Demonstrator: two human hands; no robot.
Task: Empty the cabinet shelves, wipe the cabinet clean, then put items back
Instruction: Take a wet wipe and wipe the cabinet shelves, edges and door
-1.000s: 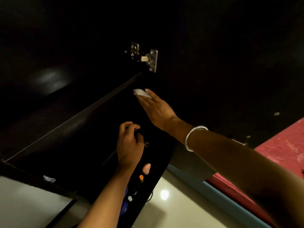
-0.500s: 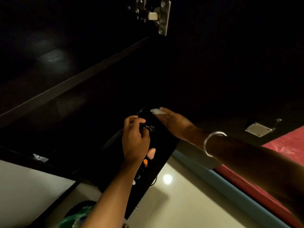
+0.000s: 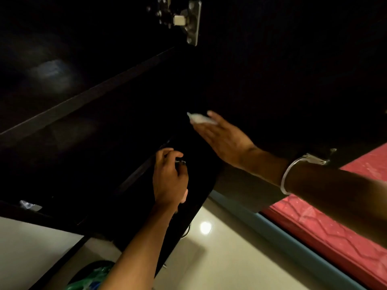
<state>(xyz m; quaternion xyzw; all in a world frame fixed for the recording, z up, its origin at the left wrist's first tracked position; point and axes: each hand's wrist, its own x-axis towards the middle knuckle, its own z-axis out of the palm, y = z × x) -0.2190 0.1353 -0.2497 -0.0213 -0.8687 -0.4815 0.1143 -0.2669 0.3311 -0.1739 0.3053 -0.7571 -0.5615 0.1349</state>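
A dark cabinet fills most of the view, with a shelf edge (image 3: 88, 97) running diagonally and a metal hinge (image 3: 188, 19) at the top. My right hand (image 3: 222, 139) lies flat with a small white cloth (image 3: 199, 119) pressed under its fingertips against the dark inner face of the open door (image 3: 272, 80). My left hand (image 3: 169, 181) is curled around a small metal fitting (image 3: 180, 162) on a lower dark panel. The shelves themselves are too dark to see into.
A red patterned mattress (image 3: 335, 231) with a blue edge lies at the lower right. Pale glossy floor (image 3: 219, 258) reflects a light spot. A green plastic bag (image 3: 92, 279) sits at the bottom left. A second metal hinge plate (image 3: 314, 159) shows by my right wrist.
The view tilted downward, so the hinge rose in frame. My right hand with the cloth slid down the door face, then back up slightly. My left hand kept its grip.
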